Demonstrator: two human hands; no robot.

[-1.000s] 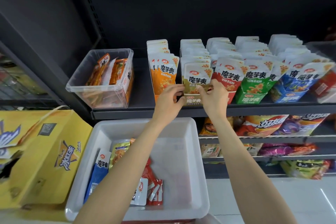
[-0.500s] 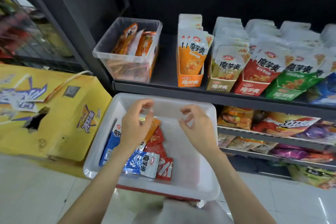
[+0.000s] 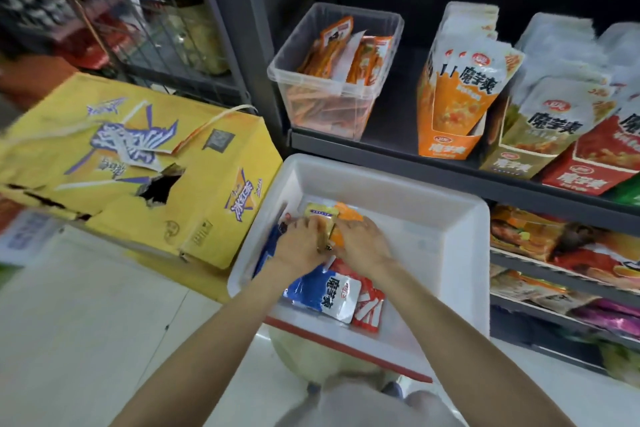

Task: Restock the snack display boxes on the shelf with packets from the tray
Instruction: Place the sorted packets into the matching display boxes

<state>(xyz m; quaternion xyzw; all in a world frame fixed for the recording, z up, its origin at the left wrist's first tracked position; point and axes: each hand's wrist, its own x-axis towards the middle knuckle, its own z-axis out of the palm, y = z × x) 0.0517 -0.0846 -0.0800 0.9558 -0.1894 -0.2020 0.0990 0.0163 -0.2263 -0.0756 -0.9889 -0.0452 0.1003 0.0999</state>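
Your left hand (image 3: 300, 245) and right hand (image 3: 360, 242) meet over the packets in the white tray (image 3: 450, 253), fingers curled down onto an olive-yellow packet (image 3: 320, 213) and an orange packet (image 3: 348, 214); motion blur hides whether either is truly gripped. A blue packet (image 3: 323, 291) and red packets (image 3: 369, 308) lie nearer you. Above, the shelf (image 3: 381, 149) carries the orange display box (image 3: 446, 135), with the olive display box (image 3: 519, 159) just beside it.

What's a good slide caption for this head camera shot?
Both hands, left hand and right hand, reach among snack packets in the white tray below the shelf's display boxes.
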